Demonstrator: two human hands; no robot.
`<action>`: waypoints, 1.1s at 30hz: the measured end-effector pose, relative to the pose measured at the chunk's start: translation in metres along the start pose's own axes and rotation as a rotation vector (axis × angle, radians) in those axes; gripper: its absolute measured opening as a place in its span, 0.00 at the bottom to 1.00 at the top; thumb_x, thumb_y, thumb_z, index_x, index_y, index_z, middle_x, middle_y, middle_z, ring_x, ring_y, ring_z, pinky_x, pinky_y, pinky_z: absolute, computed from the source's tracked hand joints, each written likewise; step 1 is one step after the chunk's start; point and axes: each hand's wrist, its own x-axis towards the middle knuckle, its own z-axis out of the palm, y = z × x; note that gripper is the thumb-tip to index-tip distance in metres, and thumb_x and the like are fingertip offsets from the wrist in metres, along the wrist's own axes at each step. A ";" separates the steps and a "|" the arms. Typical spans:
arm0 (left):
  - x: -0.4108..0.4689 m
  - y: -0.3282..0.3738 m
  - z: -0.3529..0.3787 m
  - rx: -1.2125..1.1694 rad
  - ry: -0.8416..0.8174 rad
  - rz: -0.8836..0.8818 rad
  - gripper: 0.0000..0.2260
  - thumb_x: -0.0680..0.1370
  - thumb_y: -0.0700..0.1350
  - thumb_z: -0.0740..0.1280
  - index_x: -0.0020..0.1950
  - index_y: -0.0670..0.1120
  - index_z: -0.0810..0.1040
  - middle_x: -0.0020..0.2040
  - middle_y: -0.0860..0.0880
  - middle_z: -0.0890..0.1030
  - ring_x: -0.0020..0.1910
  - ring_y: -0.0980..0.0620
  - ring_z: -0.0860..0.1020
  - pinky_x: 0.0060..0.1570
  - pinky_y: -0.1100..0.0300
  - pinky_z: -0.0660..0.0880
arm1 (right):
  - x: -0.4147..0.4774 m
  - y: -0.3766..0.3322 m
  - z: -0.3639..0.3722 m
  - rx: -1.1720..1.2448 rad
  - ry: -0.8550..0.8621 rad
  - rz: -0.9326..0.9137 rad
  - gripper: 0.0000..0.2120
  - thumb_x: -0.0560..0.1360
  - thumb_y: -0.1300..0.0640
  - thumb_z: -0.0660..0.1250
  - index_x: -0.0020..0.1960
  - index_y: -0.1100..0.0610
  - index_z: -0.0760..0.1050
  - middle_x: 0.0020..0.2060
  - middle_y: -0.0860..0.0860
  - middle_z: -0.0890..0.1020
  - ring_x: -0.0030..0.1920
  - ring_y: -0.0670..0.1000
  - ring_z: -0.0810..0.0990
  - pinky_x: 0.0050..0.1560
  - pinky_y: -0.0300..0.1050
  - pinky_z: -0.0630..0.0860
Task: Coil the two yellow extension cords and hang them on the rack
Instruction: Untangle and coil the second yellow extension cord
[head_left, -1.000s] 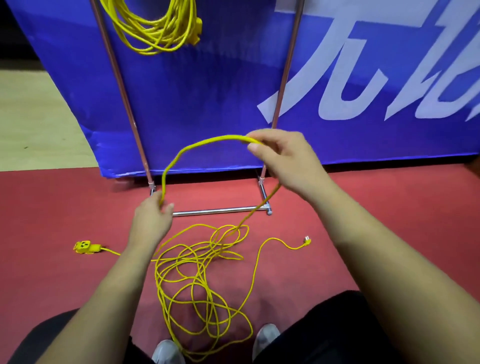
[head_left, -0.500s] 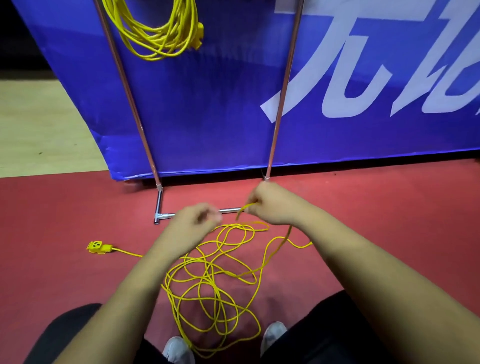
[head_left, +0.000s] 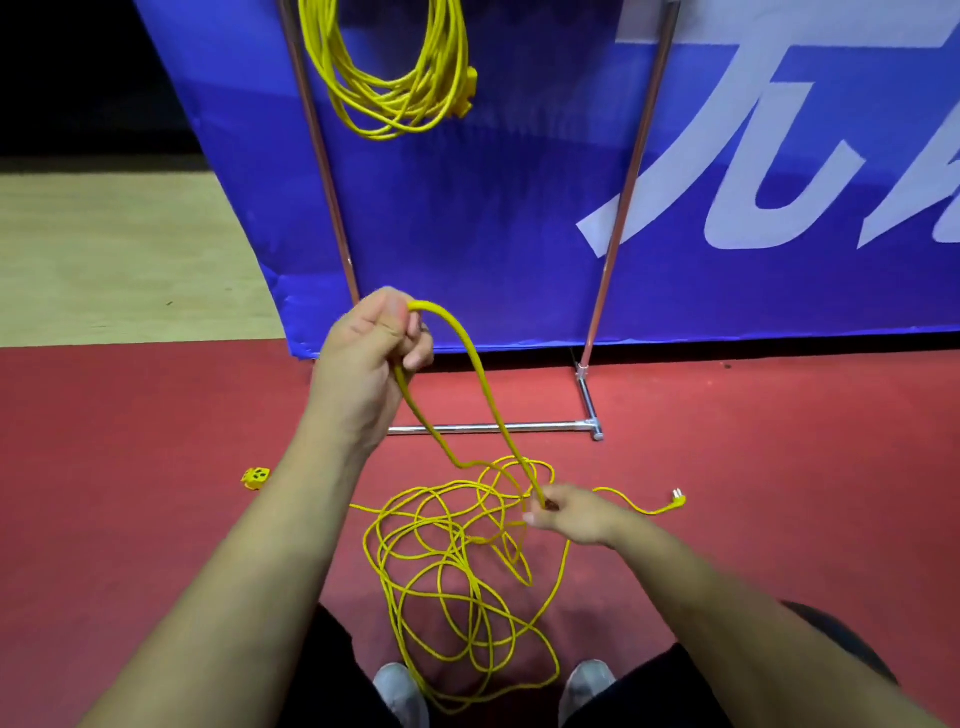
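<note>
One yellow extension cord (head_left: 395, 78) hangs coiled high on the metal rack (head_left: 631, 176). The second yellow cord (head_left: 447, 561) lies in a loose tangle on the red floor in front of my feet. Its socket end (head_left: 255, 478) lies to the left and its plug (head_left: 678, 500) to the right. My left hand (head_left: 371, 353) is raised in front of the rack and grips a loop of this cord. Lower down, my right hand (head_left: 566, 512) pinches the strand that runs down from that loop, just above the tangle.
A blue banner (head_left: 519, 218) with white lettering stands behind the rack. The rack's chrome base bar (head_left: 493, 427) lies on the red floor (head_left: 130, 467) just beyond the tangle. Pale wooden flooring (head_left: 104, 249) lies at the far left. My shoes (head_left: 400, 691) show at the bottom edge.
My left hand has risen from near the floor with a loop of cord. My right hand has slid down the strand to the tangle. The camera has shifted left.
</note>
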 end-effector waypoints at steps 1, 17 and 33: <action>0.002 0.006 -0.008 0.051 0.034 0.012 0.16 0.81 0.42 0.57 0.33 0.48 0.71 0.28 0.52 0.62 0.28 0.52 0.60 0.35 0.50 0.54 | 0.004 0.006 0.008 0.021 -0.010 0.023 0.14 0.80 0.59 0.64 0.37 0.51 0.68 0.31 0.45 0.68 0.30 0.39 0.66 0.32 0.32 0.63; -0.013 0.028 0.001 0.573 -0.114 0.038 0.19 0.80 0.49 0.59 0.71 0.48 0.67 0.65 0.51 0.76 0.68 0.59 0.71 0.67 0.64 0.64 | -0.100 -0.250 -0.104 0.179 0.510 -0.636 0.06 0.76 0.59 0.68 0.43 0.61 0.79 0.26 0.54 0.69 0.27 0.50 0.66 0.28 0.40 0.65; 0.000 0.037 -0.007 0.283 0.201 -0.068 0.16 0.83 0.48 0.57 0.36 0.46 0.71 0.24 0.53 0.60 0.23 0.54 0.59 0.24 0.63 0.58 | -0.020 -0.022 0.011 0.114 0.182 0.000 0.13 0.78 0.62 0.65 0.36 0.54 0.75 0.31 0.58 0.77 0.34 0.47 0.70 0.38 0.41 0.65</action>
